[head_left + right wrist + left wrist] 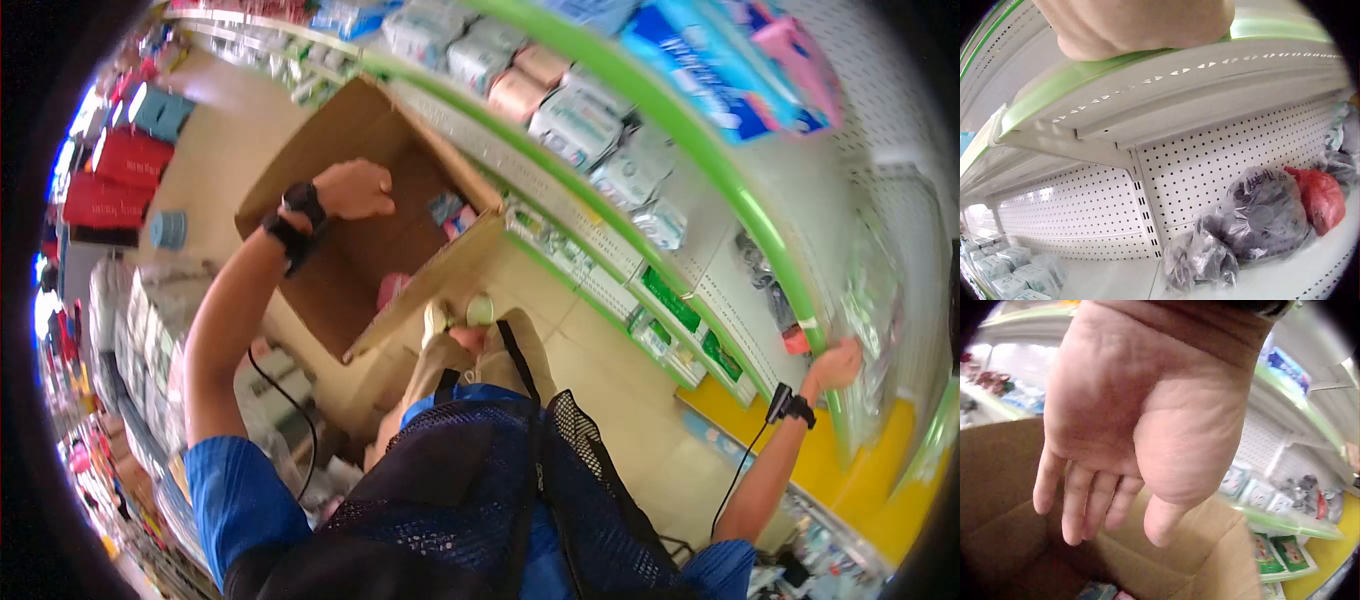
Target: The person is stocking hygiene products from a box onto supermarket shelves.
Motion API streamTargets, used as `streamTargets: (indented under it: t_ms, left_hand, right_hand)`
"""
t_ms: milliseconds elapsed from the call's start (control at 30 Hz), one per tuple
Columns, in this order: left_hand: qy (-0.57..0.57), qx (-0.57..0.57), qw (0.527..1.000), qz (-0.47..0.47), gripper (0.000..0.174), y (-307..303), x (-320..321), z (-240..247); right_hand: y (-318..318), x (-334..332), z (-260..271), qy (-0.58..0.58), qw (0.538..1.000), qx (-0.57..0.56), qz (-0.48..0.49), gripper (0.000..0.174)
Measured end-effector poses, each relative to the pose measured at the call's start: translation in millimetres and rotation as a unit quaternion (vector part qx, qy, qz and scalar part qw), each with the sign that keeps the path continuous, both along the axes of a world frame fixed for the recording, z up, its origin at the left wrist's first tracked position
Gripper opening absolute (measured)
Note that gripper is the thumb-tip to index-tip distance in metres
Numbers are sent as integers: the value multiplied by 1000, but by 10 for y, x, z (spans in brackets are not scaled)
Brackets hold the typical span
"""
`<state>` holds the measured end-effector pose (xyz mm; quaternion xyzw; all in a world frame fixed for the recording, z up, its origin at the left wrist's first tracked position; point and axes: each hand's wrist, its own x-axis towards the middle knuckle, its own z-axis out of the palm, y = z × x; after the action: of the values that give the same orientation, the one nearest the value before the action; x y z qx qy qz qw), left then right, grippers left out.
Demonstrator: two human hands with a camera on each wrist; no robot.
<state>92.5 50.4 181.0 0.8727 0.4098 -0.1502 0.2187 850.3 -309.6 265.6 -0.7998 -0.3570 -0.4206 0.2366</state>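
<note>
on my head feed i get bright, even light, blown to white glare along the far left, with green shelf edges (745, 212) bowed by the lens and corners black. my left wrist feed looks soft, the cardboard box (997, 465) dim and shadowed inside, while plastic bags (1266, 215) glint on my right one.

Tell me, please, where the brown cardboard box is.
In the head view, the box is left of centre, under the left hand and beside the green-edged white shelving.
</note>
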Motion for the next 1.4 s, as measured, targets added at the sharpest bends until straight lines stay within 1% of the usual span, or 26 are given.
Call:
streamTargets:
  t_ms: [33, 100, 167, 233, 300, 367, 433, 467, 500, 567, 633, 700, 833, 900, 933, 967, 1033, 1067, 1133, 1167, 1233, 1267, 1300, 1333, 1367, 1400]
  left_hand:
    - [11, -4, 1000, 28, 42, 70, -145, -284]
    - [36, -36, 998, 30, 43, 191, -421, -806]
    - [88, -74, 991, 63, 48, 214, -648, -1366]
    - [129, -90, 987, 32, 50, 161, -703, -1787]
    - [86, 16, 965, -247, 43, 139, -1061, -2696]
    - [80, -25, 974, -210, 43, -143, -1226, -3370]
    - [81, -61, 983, -155, 44, -267, -1065, -3759]
    - [83, -78, 985, -130, 44, -365, -1035, -3907]
    - [84, -92, 987, -106, 45, -502, -925, -3961]
    - [88, -118, 987, -61, 46, -734, -903, -4097]
    - [93, -142, 985, -22, 47, -820, -773, -4260]
    - [100, -159, 982, 19, 48, -982, -732, -4296]
    - [118, -183, 970, 107, 51, -1291, -690, -4078]
    - [154, -206, 958, 123, 48, -1276, -532, -3937]
    - [188, -231, 944, 139, 47, -1278, -450, -3807]
    - [185, -223, 947, 141, 47, -1313, -406, -3709]
    - [229, -198, 937, 176, 39, -1352, -278, -3636]
    - [223, -186, 940, 177, 39, -1370, -278, -3748]
    - [184, -142, 920, 314, 56, -1515, -443, -4124]
    - [179, -134, 923, 314, 56, -1526, -552, -4331]
    - [207, -143, 900, 355, 76, -1485, -744, -4586]
    - [208, -136, 900, 359, 76, -1385, -754, -4425]
    - [151, -153, 895, 391, 83, -1237, -745, -4126]
    - [93, -168, 887, 419, 91, -1119, -768, -3925]
    - [93, -157, 888, 422, 91, -1002, -861, -3846]
    - [-27, -192, 867, 459, 89, -851, -1002, -3788]
  right_hand:
    - [-78, 177, -30, -64, 997, -48, -2, 34]
    - [-135, 265, 30, -25, 994, -92, -45, 29]
    - [-124, 125, 184, -130, 963, -221, -81, 26]
    - [-106, 101, 249, -141, 963, -218, -79, 24]
    - [-129, 224, 327, -177, 946, -258, -88, 23]
    - [-137, 295, 350, -209, 932, -278, -108, 22]
    - [-158, 305, 378, -248, 938, -238, -51, 21]
    - [-180, 307, 422, -250, 926, -273, -76, 22]
    - [-165, 276, 434, -252, 923, -280, -75, 22]
    - [-116, 90, 462, -230, 907, -307, -176, 20]
    - [-190, 221, 490, -238, 918, -287, -134, 19]
    - [-203, 294, 526, -219, 899, -303, -227, 21]
    - [-258, 399, 579, -241, 892, -311, -223, 24]
    - [-292, 455, 594, -208, 904, -288, -239, 23]
    - [-368, 615, 603, -208, 933, -229, -186, 23]
    - [-357, 573, 588, -208, 934, -220, -187, 23]
    - [-326, 427, 566, -232, 911, -261, -218, 23]
    - [-354, 448, 576, -272, 908, -260, -182, 23]
    - [-432, 499, 617, -234, 918, -258, -188, 23]
    - [-462, 511, 631, -195, 925, -267, -188, 23]
    - [-512, 591, 649, -244, 909, -278, -190, 24]
    - [-497, 620, 612, -290, 891, -295, -187, 25]
    - [-491, 632, 560, -285, 895, -288, -187, 25]
    - [-463, 558, 503, -272, 913, -267, -147, 25]
    - [-432, 471, 466, -258, 929, -245, -107, 26]
    - [-388, 388, 445, -258, 934, -244, -46, 26]
